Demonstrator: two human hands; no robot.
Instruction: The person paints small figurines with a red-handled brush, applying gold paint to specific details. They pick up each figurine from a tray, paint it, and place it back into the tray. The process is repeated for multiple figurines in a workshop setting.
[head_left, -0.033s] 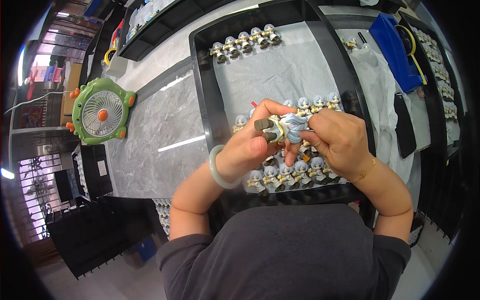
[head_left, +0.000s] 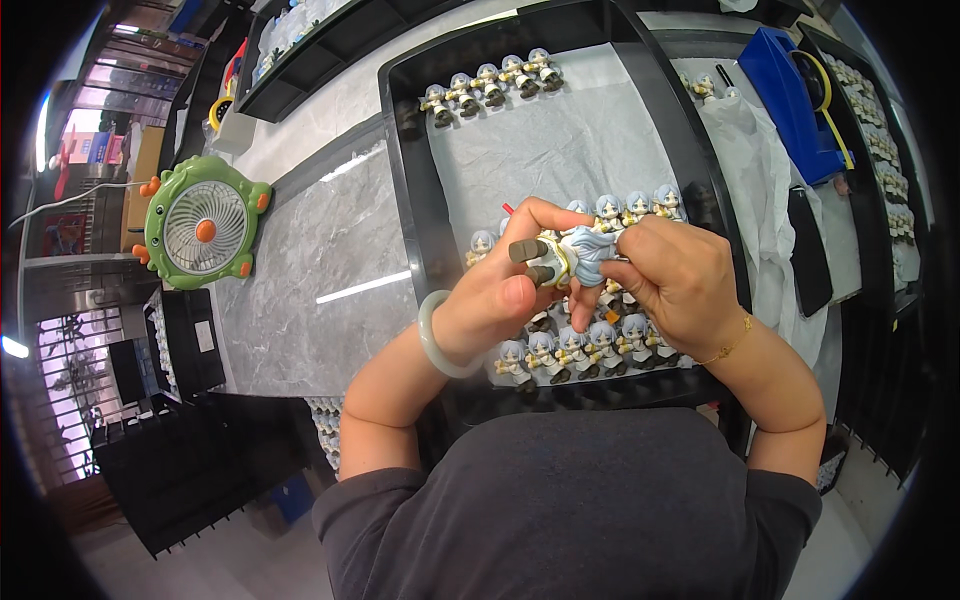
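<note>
A small doll figurine (head_left: 572,258) with pale blue hair, a white and gold outfit and dark boots lies sideways between my hands, its boots toward the left. My left hand (head_left: 495,300) is closed round its body, thumb near the boots. At the hair end, the thumb and fingers of my right hand (head_left: 685,280) pinch together against the head; whether they hold a small part there is hidden. A thin red tip (head_left: 507,209) shows beside my left hand. Under both hands, rows of matching figurines (head_left: 572,345) lie in a black tray (head_left: 400,190) lined with white sheet.
Another row of figurines (head_left: 490,82) lies at the tray's far end. Left stands a green fan (head_left: 205,220) on a grey marbled tabletop (head_left: 310,240). To the right are a blue tape dispenser (head_left: 785,105), a dark phone-like slab (head_left: 808,250) and crumpled white sheeting (head_left: 755,150).
</note>
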